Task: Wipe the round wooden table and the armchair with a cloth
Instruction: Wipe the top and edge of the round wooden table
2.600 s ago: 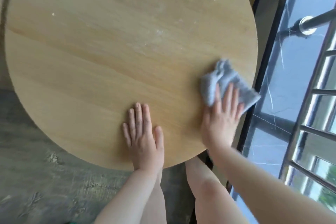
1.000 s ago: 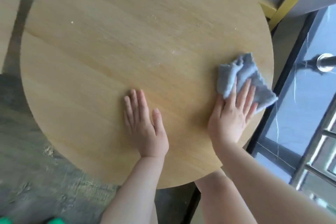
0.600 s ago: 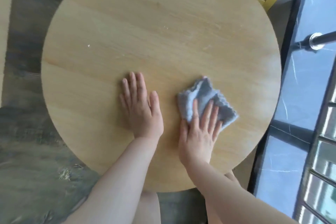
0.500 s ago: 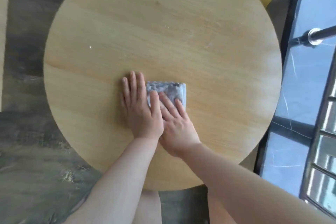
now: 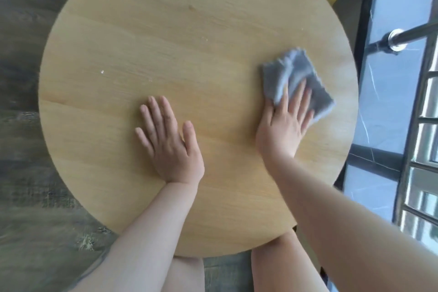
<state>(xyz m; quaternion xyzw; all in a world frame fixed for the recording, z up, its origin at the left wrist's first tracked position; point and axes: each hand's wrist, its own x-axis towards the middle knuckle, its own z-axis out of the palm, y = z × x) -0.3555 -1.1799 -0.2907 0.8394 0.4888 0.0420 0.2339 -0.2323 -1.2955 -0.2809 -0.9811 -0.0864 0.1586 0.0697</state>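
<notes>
Head view: cloth (image 5: 294, 73) under right hand's (image 5: 282, 130) flat fingers (image 5: 299, 99).

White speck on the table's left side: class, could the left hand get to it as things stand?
Probably yes: the left hand lies flat, holding nothing, and only bare table separates it from the speck.

Grey wood-grain floor (image 5: 28, 173), steel railing (image 5: 424, 140) at right.

Both forearms reach forward, bare. The left hand (image 5: 169, 144) lies flat, palm down, fingers straight and slightly spread. The right hand (image 5: 285, 125) is further right, palm down too, its straight fingers pressing on a cloth (image 5: 294, 76).
</notes>
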